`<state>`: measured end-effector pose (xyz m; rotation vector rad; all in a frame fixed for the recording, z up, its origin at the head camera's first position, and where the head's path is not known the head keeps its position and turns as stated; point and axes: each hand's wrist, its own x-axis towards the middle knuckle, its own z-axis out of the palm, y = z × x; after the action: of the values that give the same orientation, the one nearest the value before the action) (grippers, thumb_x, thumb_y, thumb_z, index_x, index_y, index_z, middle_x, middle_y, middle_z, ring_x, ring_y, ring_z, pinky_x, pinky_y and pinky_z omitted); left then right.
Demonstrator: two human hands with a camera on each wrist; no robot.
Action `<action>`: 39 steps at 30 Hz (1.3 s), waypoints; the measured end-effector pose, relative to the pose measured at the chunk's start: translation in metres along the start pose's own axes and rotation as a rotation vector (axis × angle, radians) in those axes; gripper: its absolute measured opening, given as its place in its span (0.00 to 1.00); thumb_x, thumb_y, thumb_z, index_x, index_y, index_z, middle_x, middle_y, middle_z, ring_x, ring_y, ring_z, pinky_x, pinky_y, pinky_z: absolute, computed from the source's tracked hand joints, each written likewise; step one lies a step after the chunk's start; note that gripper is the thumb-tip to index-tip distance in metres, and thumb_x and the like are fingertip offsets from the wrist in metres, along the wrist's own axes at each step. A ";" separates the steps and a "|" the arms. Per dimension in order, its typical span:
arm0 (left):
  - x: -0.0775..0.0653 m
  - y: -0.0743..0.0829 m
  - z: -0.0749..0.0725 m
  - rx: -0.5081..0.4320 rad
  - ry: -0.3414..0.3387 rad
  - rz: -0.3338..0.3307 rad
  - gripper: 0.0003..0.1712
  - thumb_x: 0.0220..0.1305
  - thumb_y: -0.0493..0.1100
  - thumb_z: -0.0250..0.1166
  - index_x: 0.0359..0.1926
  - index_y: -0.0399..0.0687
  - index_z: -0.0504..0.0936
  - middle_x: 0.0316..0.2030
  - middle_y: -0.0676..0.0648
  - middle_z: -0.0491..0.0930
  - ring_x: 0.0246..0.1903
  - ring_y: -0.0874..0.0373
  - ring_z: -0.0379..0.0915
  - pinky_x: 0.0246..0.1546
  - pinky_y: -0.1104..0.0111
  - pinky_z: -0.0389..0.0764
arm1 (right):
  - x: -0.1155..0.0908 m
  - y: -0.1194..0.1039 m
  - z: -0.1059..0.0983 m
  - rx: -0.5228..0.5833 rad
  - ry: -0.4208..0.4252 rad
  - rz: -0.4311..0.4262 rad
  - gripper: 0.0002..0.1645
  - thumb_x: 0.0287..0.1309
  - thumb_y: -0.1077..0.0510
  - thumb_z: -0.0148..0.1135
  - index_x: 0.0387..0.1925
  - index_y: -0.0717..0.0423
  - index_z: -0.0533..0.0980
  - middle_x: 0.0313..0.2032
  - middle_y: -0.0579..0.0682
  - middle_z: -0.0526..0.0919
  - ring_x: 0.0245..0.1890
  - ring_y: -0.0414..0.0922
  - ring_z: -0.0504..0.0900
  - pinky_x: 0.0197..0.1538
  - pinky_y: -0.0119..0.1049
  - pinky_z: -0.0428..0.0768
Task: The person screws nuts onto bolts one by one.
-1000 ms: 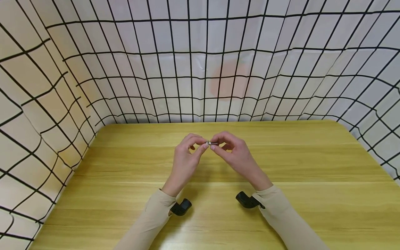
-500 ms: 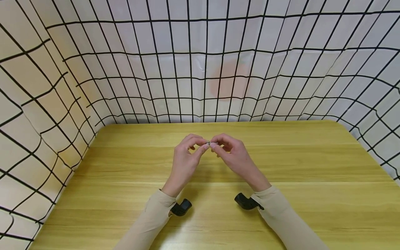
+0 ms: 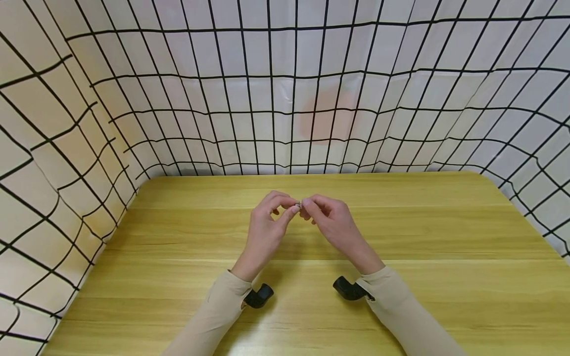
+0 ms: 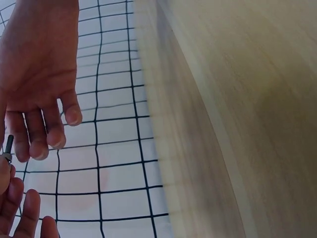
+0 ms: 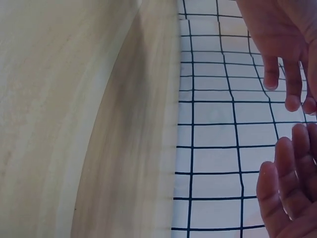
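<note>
Between the fingertips of both hands, above the table, is a small metal bolt-like piece (image 3: pixel 299 204). Its dark thin shaft (image 4: pixel 9 144) and a paler ring-shaped part show at the left edge of the left wrist view. My left hand (image 3: pixel 266 220) pinches one end between thumb and forefinger. My right hand (image 3: pixel 335 220) pinches the other end, its thumb lying across the curled forefinger and covering most of that end. The other fingers of both hands are spread loosely. In the right wrist view the piece does not show, only the left hand (image 5: pixel 290 44) and right hand (image 5: pixel 287 193).
Beneath the hands lies a wooden table (image 3: pixel 178 296) with a light grain. A white wall with a black grid net (image 3: pixel 276 94) rises behind it and along both sides. Black wrist cameras (image 3: pixel 259 296) stick out from the sleeves.
My right thumb has slid forward over its forefinger, and the right hand has tilted and dropped slightly, hiding the shaft seen before. The left hand stays nearly still.
</note>
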<state>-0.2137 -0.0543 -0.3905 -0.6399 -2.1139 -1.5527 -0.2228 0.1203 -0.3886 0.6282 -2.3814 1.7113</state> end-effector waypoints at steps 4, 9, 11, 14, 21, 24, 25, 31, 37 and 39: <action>0.000 0.000 0.000 -0.004 0.007 -0.008 0.02 0.64 0.37 0.67 0.36 0.44 0.86 0.37 0.55 0.80 0.40 0.63 0.74 0.39 0.58 0.70 | 0.000 0.000 0.000 -0.027 -0.001 -0.041 0.08 0.69 0.54 0.60 0.46 0.51 0.78 0.40 0.46 0.81 0.38 0.45 0.80 0.39 0.41 0.79; 0.000 0.000 -0.001 -0.018 0.017 -0.008 0.03 0.64 0.37 0.67 0.37 0.44 0.86 0.37 0.54 0.80 0.40 0.62 0.73 0.38 0.54 0.71 | -0.001 -0.007 0.000 -0.068 0.005 -0.143 0.14 0.62 0.65 0.64 0.49 0.56 0.76 0.46 0.48 0.78 0.40 0.45 0.80 0.38 0.39 0.79; 0.000 0.000 -0.001 -0.019 0.017 -0.007 0.03 0.65 0.38 0.67 0.37 0.45 0.86 0.37 0.54 0.80 0.39 0.62 0.73 0.38 0.54 0.70 | -0.003 -0.017 -0.001 -0.079 0.009 -0.177 0.13 0.61 0.68 0.64 0.47 0.59 0.76 0.45 0.51 0.79 0.39 0.47 0.80 0.36 0.40 0.78; 0.000 -0.001 -0.002 -0.016 0.014 -0.008 0.03 0.65 0.39 0.67 0.37 0.46 0.86 0.37 0.55 0.81 0.39 0.62 0.73 0.38 0.55 0.70 | -0.005 -0.031 -0.001 -0.087 0.013 -0.200 0.10 0.61 0.71 0.63 0.44 0.63 0.76 0.43 0.54 0.79 0.38 0.49 0.79 0.35 0.41 0.78; 0.001 -0.001 -0.003 -0.030 0.017 -0.016 0.03 0.63 0.38 0.68 0.36 0.45 0.87 0.35 0.54 0.81 0.37 0.61 0.74 0.38 0.53 0.71 | -0.003 -0.019 -0.001 -0.068 0.000 -0.148 0.08 0.64 0.66 0.63 0.44 0.57 0.78 0.40 0.48 0.82 0.37 0.45 0.78 0.36 0.39 0.76; 0.002 0.010 -0.005 -0.040 0.010 -0.019 0.03 0.62 0.34 0.68 0.35 0.39 0.86 0.34 0.48 0.82 0.36 0.56 0.75 0.39 0.50 0.70 | -0.001 -0.005 -0.001 -0.044 -0.019 -0.130 0.07 0.65 0.61 0.63 0.44 0.53 0.78 0.38 0.45 0.81 0.35 0.44 0.78 0.35 0.37 0.77; 0.003 0.016 -0.006 -0.042 0.007 -0.019 0.02 0.62 0.33 0.68 0.35 0.37 0.86 0.34 0.46 0.82 0.36 0.54 0.75 0.39 0.49 0.70 | 0.000 -0.002 -0.001 -0.036 -0.028 -0.131 0.06 0.66 0.60 0.62 0.44 0.52 0.78 0.38 0.45 0.81 0.35 0.44 0.78 0.34 0.37 0.77; 0.002 0.035 -0.010 -0.038 -0.005 -0.019 0.02 0.60 0.29 0.67 0.34 0.33 0.85 0.33 0.42 0.81 0.36 0.53 0.74 0.39 0.49 0.70 | -0.001 0.000 -0.001 -0.013 -0.053 -0.108 0.06 0.69 0.56 0.59 0.43 0.52 0.78 0.36 0.45 0.81 0.34 0.46 0.79 0.34 0.46 0.80; 0.002 0.034 -0.008 -0.039 -0.004 0.012 0.02 0.60 0.28 0.67 0.34 0.33 0.85 0.33 0.42 0.81 0.36 0.52 0.74 0.39 0.49 0.70 | -0.002 -0.001 -0.001 0.004 -0.038 -0.061 0.11 0.71 0.50 0.56 0.40 0.51 0.80 0.33 0.46 0.81 0.34 0.50 0.80 0.36 0.43 0.80; 0.002 0.034 -0.007 -0.037 -0.002 0.017 0.02 0.60 0.28 0.67 0.35 0.33 0.85 0.34 0.42 0.81 0.36 0.52 0.74 0.38 0.50 0.70 | -0.001 -0.001 -0.002 0.013 -0.036 -0.050 0.12 0.72 0.50 0.55 0.41 0.51 0.80 0.34 0.47 0.81 0.35 0.50 0.80 0.36 0.43 0.80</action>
<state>-0.1941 -0.0523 -0.3620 -0.6701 -2.0803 -1.5859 -0.2213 0.1220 -0.3876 0.7203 -2.3591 1.7101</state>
